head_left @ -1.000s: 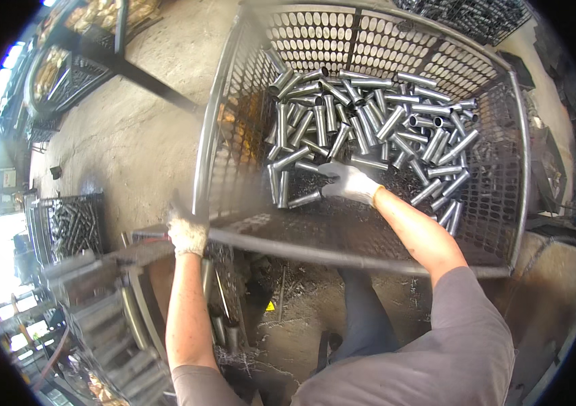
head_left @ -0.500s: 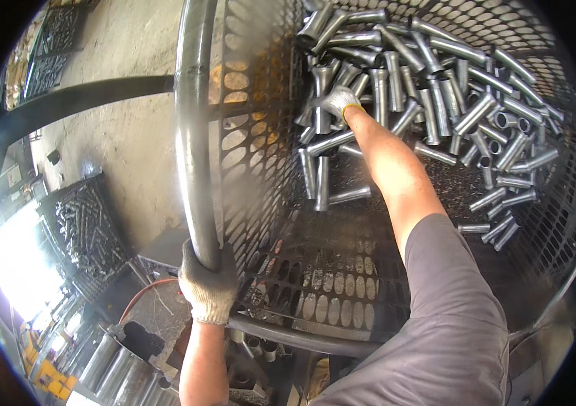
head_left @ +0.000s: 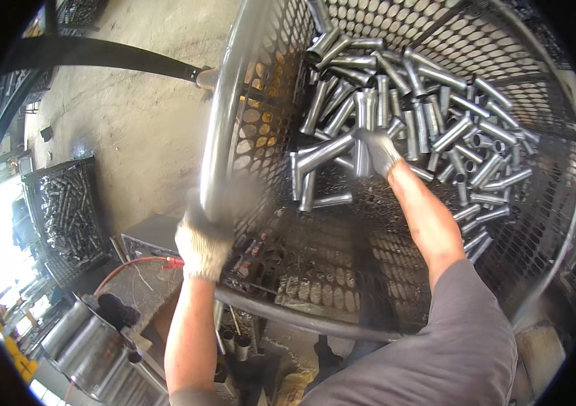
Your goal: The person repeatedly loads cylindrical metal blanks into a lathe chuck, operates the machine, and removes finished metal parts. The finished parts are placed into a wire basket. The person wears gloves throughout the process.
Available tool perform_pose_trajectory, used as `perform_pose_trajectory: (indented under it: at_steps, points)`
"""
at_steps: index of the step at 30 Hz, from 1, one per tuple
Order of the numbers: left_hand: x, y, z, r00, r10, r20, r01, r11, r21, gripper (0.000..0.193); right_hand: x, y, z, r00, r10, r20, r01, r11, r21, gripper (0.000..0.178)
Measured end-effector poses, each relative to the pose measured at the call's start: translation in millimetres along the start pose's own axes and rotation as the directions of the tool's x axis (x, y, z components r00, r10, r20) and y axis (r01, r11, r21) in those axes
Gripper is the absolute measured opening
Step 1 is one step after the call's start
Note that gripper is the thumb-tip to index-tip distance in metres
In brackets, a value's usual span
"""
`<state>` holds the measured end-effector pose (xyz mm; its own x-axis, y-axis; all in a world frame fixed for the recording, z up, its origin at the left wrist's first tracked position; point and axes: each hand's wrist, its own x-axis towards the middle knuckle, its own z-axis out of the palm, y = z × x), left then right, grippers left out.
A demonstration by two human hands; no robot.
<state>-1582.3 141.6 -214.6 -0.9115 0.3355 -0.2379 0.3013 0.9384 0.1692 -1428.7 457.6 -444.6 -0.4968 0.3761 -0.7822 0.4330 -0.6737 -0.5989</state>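
Note:
In a glove with a pale back, my left hand [head_left: 205,243] is closed round the thick steel rail [head_left: 224,128] at the left rim of a mesh basket [head_left: 396,338]; its fingers are smeared. My right hand [head_left: 381,152], gloved too, is inside the basket with its fingers round a flared metal tube [head_left: 362,115] that stands nearly lengthwise to me. A slanting metal tube [head_left: 326,153] reaches up to the same fingers; whether it is gripped as well I cannot tell. Behind and right of that hand lies a heap of loose shiny tubes [head_left: 452,132].
Left of the basket a dark crate [head_left: 71,210] of small metal parts stands on the concrete floor [head_left: 142,122]. Large metal cylinders [head_left: 85,352] and a red hose [head_left: 136,265] are at lower left. A dark bar [head_left: 112,54] crosses at upper left.
My right hand has drawn back toward me and slightly right from the heap's left part, with a tube in its grip. My left hand stays on the rail; the whole view has shifted.

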Motion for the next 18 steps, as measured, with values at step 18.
perform_pose_trajectory:
  at_steps: [18]
  points:
    - [-658.7, -175.0, -67.9, 0.880, 0.011, -0.476, -0.407, 0.534, -0.741, 0.056, -692.8, 219.3, 116.4, 0.583, 0.330, 0.742, -0.117, 0.938, -0.326, 0.054]
